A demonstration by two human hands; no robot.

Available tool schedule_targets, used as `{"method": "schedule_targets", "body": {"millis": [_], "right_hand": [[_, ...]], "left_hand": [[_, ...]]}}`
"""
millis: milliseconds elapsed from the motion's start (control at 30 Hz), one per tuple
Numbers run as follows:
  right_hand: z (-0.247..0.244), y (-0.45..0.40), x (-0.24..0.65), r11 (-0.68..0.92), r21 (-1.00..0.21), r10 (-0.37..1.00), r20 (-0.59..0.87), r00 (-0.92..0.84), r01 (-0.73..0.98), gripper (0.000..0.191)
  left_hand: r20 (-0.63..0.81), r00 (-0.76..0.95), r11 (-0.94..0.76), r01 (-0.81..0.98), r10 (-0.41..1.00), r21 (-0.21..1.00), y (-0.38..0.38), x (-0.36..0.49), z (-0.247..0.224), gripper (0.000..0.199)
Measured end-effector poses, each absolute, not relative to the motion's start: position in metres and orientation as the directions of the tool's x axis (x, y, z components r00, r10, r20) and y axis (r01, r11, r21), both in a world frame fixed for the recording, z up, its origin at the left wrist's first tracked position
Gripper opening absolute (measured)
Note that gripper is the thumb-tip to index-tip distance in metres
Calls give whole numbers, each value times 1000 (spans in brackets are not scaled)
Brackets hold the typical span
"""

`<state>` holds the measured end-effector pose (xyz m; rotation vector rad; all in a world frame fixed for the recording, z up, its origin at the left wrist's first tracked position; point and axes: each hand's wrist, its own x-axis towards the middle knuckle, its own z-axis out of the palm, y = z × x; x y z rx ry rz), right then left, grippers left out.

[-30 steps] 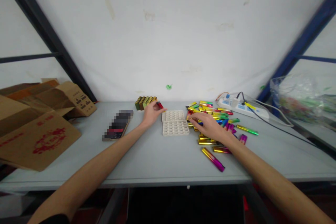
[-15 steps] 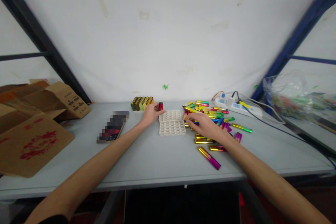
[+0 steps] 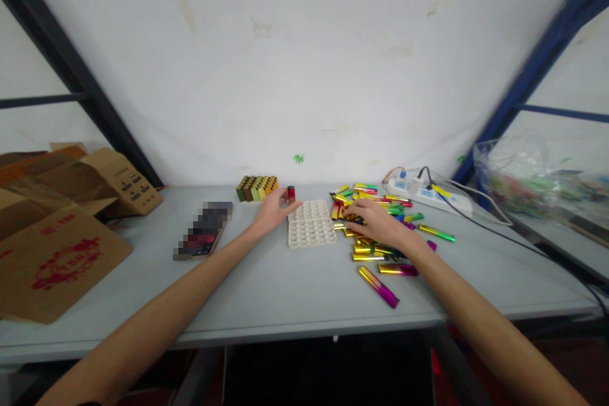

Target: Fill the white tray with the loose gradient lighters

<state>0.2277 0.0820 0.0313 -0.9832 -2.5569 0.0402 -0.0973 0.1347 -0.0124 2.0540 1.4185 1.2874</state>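
My left hand is closed around a red lighter, held upright above the back left corner of a white tray with rows of round holes. No lighters show in the tray's visible holes. To the right, my right hand reaches over a loose pile of shiny lighters in gold, purple, green and red. Its thumb and forefinger are curved and apart, with lighters visible beneath them. Behind my left hand stands a tight block of upright gold and green lighters.
A phone, partly blurred out, lies left of the tray. Open cardboard boxes fill the left end. A white power strip with cables lies behind the pile, and a clear plastic bag is at the far right.
My right hand has shifted slightly right, away from the tray, over the pile. My left hand stays nearly in place with the red lighter.
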Motion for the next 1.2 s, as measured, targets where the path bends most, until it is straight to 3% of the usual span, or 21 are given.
{"method": "schedule_targets", "body": {"millis": [167, 433, 667, 767, 867, 1033, 1100, 1200], "right_hand": [[26, 85, 227, 747, -192, 658, 349, -668, 636, 20], [26, 85, 229, 734, -219, 677, 314, -666, 643, 24], [26, 87, 228, 727, -266, 685, 342, -643, 633, 22], [30, 86, 227, 744, -298, 666, 401, -629, 598, 14], [40, 81, 225, 754, -343, 647, 530, -548, 559, 17], [52, 73, 224, 674, -481, 679, 703, -213, 561, 37], [52, 73, 223, 608, -615, 754, 646, -120, 502, 45], [50, 73, 221, 485, -829, 873, 479, -96, 279, 47]], "left_hand": [[583, 39, -489, 592, 811, 641, 115, -98, -4, 56], [740, 131, -594, 694, 660, 407, 88, -86, 21, 38], [750, 214, -642, 687, 626, 340, 83, -80, 20, 28], [764, 218, -658, 677, 608, 330, 83, -80, 20, 26], [770, 220, -669, 666, 599, 331, 83, -80, 21, 23], [784, 222, -682, 658, 580, 319, 80, -79, 23, 20], [792, 224, -690, 654, 567, 310, 80, -79, 23, 19], [796, 233, -700, 647, 559, 302, 79, -78, 22, 18]]}}
